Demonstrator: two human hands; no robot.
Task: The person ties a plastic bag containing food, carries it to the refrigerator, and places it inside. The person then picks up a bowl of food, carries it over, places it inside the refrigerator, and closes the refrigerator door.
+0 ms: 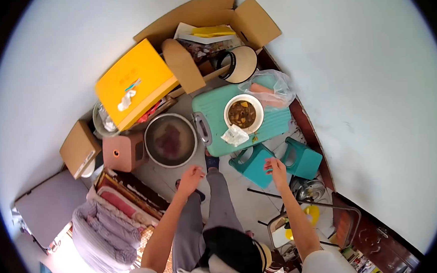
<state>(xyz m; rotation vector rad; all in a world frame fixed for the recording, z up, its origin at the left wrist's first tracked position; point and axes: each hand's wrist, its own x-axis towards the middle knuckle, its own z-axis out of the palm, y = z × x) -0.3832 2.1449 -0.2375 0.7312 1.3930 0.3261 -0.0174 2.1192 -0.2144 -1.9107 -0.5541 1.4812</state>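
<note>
My left hand (192, 179) hangs in the air above my left leg, just below the metal basin (190, 157). Its fingers are loosely bent and apart, with nothing visible in them. My right hand (275, 171) hovers over the teal stools (263, 170), fingers slightly curled and spaced, also holding nothing that I can see. In the basin lies something dark reddish in water. Ahead, a teal suitcase (211, 104) lies flat. On it rest a white bowl (227, 111) of brown food with yellowish pieces, a crumpled white wrapper (235, 135) and a clear plastic bag (280, 85) containing something pinkish.
An open cardboard box (184, 68) and a yellow box (130, 77) stand at the back. To the left are a pinkish-brown box (123, 153) and a grey knitted cloth (102, 238). A metal-framed folding chair (351, 213) and shiny pots (309, 188) sit at the right.
</note>
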